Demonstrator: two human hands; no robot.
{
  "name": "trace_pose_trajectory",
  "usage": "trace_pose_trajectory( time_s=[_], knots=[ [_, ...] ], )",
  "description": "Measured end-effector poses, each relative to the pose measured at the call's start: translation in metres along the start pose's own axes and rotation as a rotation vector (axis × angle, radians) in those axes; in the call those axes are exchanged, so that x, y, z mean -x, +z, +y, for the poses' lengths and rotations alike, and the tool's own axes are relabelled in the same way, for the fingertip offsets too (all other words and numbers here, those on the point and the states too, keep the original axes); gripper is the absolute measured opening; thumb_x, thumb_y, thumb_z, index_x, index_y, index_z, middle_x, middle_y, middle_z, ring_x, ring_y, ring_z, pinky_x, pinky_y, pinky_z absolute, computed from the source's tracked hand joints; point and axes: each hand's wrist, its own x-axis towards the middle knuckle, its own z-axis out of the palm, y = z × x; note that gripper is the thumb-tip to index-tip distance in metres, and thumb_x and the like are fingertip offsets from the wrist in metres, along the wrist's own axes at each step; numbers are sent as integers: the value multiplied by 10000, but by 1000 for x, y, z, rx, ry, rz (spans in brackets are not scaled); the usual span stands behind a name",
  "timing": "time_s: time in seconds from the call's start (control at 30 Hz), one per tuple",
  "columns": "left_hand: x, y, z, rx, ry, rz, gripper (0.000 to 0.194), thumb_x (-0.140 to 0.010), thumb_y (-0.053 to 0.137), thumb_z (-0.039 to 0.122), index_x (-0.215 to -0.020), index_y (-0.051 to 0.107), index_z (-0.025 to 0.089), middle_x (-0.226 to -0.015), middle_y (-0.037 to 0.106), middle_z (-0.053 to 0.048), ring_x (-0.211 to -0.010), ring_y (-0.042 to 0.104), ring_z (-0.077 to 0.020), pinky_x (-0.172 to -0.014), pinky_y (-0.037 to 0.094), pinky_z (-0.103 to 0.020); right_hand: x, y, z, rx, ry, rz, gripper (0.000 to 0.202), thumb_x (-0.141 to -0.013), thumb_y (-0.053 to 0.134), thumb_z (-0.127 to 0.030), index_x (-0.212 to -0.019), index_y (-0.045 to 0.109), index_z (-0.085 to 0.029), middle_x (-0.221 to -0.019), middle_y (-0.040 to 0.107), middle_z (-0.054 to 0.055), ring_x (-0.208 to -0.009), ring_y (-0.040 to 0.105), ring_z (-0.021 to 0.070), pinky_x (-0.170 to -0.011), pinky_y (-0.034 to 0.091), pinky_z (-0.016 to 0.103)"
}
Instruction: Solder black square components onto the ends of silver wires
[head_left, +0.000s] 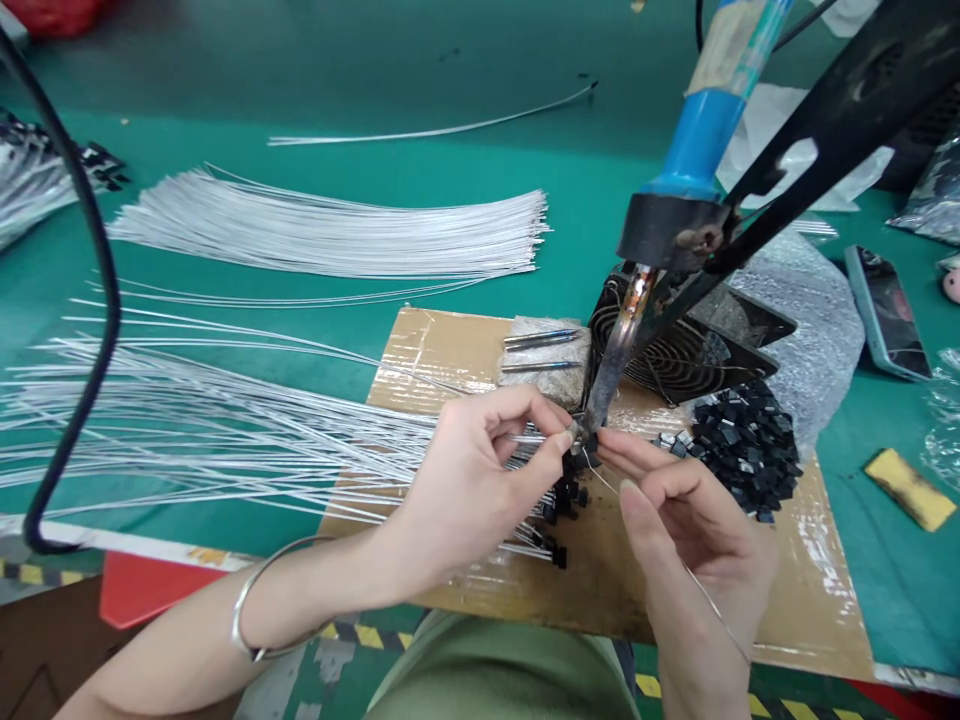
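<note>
My left hand (pixel 487 470) is closed, thumb and index finger pinching what looks like the end of a white wire right at the tip of a mounted soldering iron (pixel 626 320). My right hand (pixel 690 530) is closed on a thin strand of solder wire (pixel 604 482), which loops toward the iron's tip and trails down across the palm. Its outstretched fingertips are beside a small black connector under the tip. The exact joint is partly covered by my fingers. Below lie white wires (pixel 360 440) with black connectors (pixel 559 553) on their ends.
A heap of loose black connectors (pixel 746 450) lies right on the cardboard (pixel 810 590), near a round fan grille (pixel 675 350). Spare iron tips (pixel 541 340) rest on a pad. Beyond is a white wire bundle (pixel 337 225). A phone (pixel 886 310) and yellow sponge (pixel 910 488) are far right.
</note>
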Motion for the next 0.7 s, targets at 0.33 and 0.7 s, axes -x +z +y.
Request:
trace_pose_trajectory(
  time_s=[0.33, 0.7],
  knots=[
    [1, 0, 1, -17, -3, 7, 120, -819, 644, 208, -709, 666, 164, -784, 734, -44, -721, 634, -170, -568, 403, -276, 2, 0, -2, 2, 6, 7, 201, -953, 685, -168, -764, 637, -220, -1160, 805, 39, -1158, 747, 172, -981, 607, 249],
    [0, 1, 0, -21, -10, -10, 121, -825, 646, 215, -718, 662, 160, -804, 732, -53, -765, 664, -188, -636, 466, -293, 1, 1, 1, 5, 16, 19, 183, -938, 706, -167, -773, 645, -219, -1142, 808, 48, -1138, 754, 183, -963, 610, 263]
  ],
)
